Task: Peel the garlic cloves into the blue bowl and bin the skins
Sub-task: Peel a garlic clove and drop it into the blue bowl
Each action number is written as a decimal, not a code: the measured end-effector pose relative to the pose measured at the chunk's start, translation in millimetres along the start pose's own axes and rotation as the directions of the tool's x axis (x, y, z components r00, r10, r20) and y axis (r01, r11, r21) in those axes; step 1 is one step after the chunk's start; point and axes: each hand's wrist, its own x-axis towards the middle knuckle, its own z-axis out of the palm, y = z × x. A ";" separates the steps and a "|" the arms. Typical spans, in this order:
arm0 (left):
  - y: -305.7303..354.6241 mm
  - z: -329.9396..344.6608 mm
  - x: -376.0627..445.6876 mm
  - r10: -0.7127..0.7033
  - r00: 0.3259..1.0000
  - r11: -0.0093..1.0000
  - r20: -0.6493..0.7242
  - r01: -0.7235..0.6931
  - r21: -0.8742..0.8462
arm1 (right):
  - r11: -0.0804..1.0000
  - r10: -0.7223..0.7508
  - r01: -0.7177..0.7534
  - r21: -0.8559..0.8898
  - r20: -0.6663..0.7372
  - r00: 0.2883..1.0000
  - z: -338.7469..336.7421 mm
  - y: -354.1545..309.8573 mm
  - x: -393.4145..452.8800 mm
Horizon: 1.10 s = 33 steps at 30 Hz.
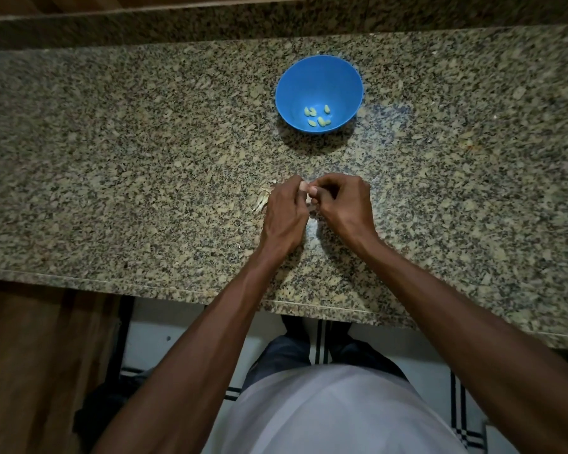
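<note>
Clove pinched between both hands, mostly hidden

Garlic clove (305, 190) is showing only as a pale sliver; left hand (284, 213) and right hand (340, 204) are both pinching it with curled fingers above the granite counter (112, 158). Loose skins (262, 202) are lying partly hidden behind the left hand. Peeled cloves (318, 117) are sitting in the blue bowl (318, 77) beyond.

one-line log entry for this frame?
phase: peeling | both hands pinch garlic clove | peeled cloves in blue bowl | skins on counter
</note>
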 end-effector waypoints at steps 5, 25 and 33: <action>15.4 0.1 -0.2 -0.140 0.989 0.984 0.053 0.144 -0.104 | 0.987 -0.126 0.118 -0.107 -0.072 0.989 3.4 -2.4 -0.2; -5.3 -21.0 0.5 -0.314 0.918 0.745 0.242 0.396 -0.537 | 0.984 0.135 -0.137 0.115 0.027 0.991 -10.7 13.2 -4.2; -7.4 -11.5 -7.9 -0.258 0.958 0.732 0.129 0.281 -0.621 | 0.888 0.302 -0.332 0.317 0.141 0.943 -8.5 14.0 -4.3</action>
